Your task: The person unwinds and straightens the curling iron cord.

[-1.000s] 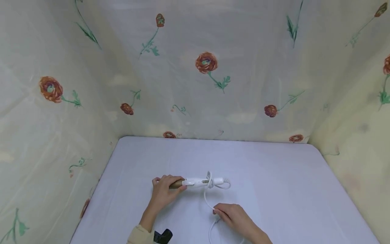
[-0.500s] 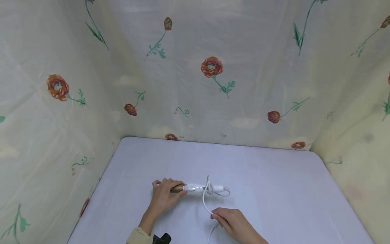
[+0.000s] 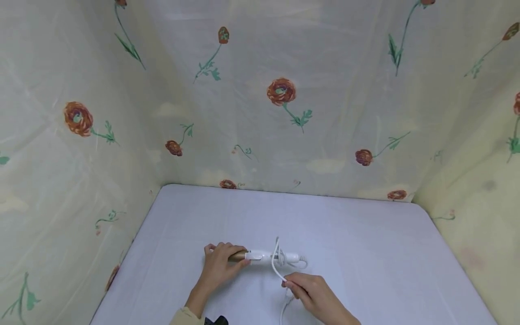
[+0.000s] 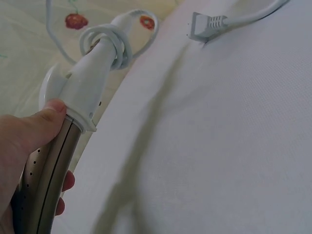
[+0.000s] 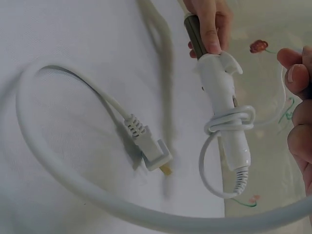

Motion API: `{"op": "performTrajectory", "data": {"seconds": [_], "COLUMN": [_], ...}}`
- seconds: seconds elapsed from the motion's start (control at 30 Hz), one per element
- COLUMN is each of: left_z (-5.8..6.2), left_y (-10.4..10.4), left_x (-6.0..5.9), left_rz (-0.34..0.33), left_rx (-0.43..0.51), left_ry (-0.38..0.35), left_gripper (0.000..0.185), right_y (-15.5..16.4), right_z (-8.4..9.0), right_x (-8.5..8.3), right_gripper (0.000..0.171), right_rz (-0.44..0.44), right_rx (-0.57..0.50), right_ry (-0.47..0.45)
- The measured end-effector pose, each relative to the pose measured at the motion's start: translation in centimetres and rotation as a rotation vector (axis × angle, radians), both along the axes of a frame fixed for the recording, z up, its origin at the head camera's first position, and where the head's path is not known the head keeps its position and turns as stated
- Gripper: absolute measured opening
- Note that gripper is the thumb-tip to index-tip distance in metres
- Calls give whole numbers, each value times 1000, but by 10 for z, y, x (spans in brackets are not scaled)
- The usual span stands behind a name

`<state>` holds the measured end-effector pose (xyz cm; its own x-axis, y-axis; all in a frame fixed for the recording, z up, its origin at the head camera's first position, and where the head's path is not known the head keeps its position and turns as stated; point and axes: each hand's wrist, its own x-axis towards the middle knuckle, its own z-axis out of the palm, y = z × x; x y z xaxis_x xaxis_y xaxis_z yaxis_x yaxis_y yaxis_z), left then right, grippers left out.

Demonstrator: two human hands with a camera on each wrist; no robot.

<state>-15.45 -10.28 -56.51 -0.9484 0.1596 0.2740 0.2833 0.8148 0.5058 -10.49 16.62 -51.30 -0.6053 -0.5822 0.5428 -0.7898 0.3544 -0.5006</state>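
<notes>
My left hand (image 3: 219,264) grips the brown-gold barrel of a curling iron (image 3: 257,257), its thumb at the joint with the white handle in the left wrist view. The iron is held above the table, handle pointing right. White cord (image 5: 233,120) is wound round the handle, with a loop coming off its ribbed end. My right hand (image 3: 314,293) pinches the cord's free run, which comes over the handle and down toward me. In the right wrist view those fingertips (image 5: 298,75) show at the right edge. The white plug (image 5: 155,151) hangs close over the table, its prongs pale gold.
A white-covered table (image 3: 365,243) spreads under both hands. Flower-printed curtain (image 3: 325,113) encloses it at the back and both sides. A thick curve of cord (image 5: 63,180) crosses the right wrist view. A black device (image 3: 217,320) shows by the left sleeve.
The cord's pinched run came from under the handle; now it crosses over the handle's front from a raised loop. My left hand keeps its grip. The head view has tilted slightly.
</notes>
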Motion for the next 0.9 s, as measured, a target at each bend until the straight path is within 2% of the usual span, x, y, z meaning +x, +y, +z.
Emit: {"op": "performTrajectory", "data": {"seconds": [0.23, 0.47, 0.7, 0.9], "left_z": [-5, 0, -2, -4], "left_y": [-1, -4, -8, -10], "left_x": [2, 0, 1, 6], "left_rz": [-16, -17, -58, -101], "left_rx": [-33, -50, -61, -42], "left_ry": [8, 40, 45, 56], "left_gripper": [41, 37, 36, 35], "right_y": [4, 6, 12, 19], "right_z": [7, 20, 25, 27], "right_x": [-4, -17, -27, -36], "right_gripper": [19, 21, 25, 23], "right_rz": [-4, -34, -53, -125], "right_rx": [-19, -21, -13, -11], "right_ry": [-12, 19, 70, 101]}}
